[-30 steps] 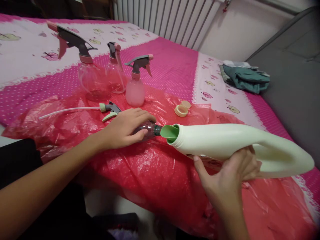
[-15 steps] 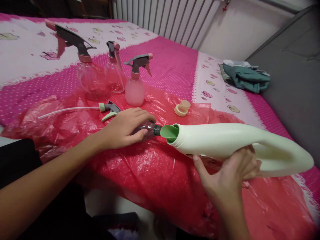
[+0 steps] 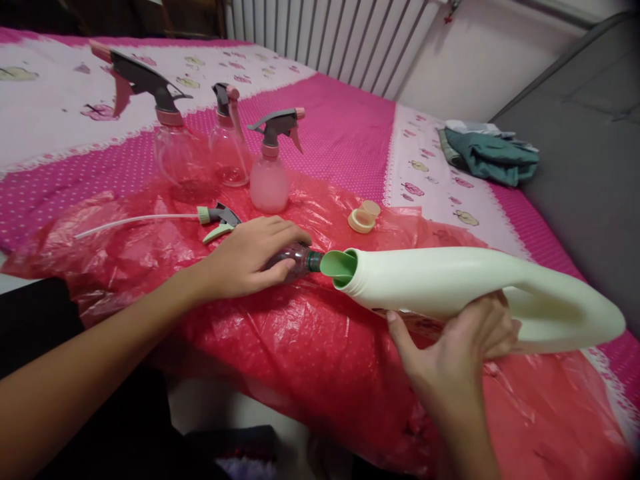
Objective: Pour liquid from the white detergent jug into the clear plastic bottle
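My left hand (image 3: 260, 257) is wrapped round a small clear bottle (image 3: 299, 259) with a dark green neck; most of its body is hidden under my fingers. In my right hand (image 3: 457, 340) is a large pale green detergent jug (image 3: 430, 273), tipped on its side and gripped underneath near its handle. The jug's green pour spout (image 3: 339, 265) meets the bottle's mouth, or nearly so; I cannot tell whether liquid is running. Close beyond my left hand lies a loose spray head (image 3: 220, 219) with a green collar and a long white tube.
Three spray bottles with pink and grey triggers, the frosted one (image 3: 270, 183) nearest, stand beyond my left hand. A yellowish cap (image 3: 364, 217) lies behind the jug. Red plastic sheeting (image 3: 280, 340) covers the bed's near edge. Folded clothes (image 3: 493, 153) rest by the grey headboard (image 3: 585, 133).
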The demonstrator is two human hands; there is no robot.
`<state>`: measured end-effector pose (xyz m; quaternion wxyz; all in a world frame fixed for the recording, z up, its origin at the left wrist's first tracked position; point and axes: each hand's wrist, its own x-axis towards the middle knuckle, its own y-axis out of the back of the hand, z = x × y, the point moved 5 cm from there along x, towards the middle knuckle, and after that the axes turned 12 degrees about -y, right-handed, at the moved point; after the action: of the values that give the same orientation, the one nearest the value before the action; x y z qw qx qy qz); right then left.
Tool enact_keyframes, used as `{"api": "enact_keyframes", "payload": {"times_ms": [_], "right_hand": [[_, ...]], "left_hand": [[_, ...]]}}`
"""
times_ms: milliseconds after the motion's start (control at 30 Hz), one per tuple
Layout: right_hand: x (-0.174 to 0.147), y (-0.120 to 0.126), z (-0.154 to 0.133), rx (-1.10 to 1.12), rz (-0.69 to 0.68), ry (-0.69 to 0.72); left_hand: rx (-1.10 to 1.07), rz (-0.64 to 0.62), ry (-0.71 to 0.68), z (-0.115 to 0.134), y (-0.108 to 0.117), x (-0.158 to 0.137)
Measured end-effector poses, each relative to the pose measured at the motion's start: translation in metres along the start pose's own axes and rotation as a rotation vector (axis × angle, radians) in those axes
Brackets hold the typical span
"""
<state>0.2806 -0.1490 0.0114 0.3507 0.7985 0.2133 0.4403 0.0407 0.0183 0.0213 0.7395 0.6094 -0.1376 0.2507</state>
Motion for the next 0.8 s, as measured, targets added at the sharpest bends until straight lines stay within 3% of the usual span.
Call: {"api": "enact_keyframes", "payload": {"times_ms": [800], "right_hand": [[0.0012,0.0013,0.0026,0.047,-0.065,-0.036]], "left_hand": [[-0.018,-0.013,0.016,0.0005,0.0002,0.0]]}}
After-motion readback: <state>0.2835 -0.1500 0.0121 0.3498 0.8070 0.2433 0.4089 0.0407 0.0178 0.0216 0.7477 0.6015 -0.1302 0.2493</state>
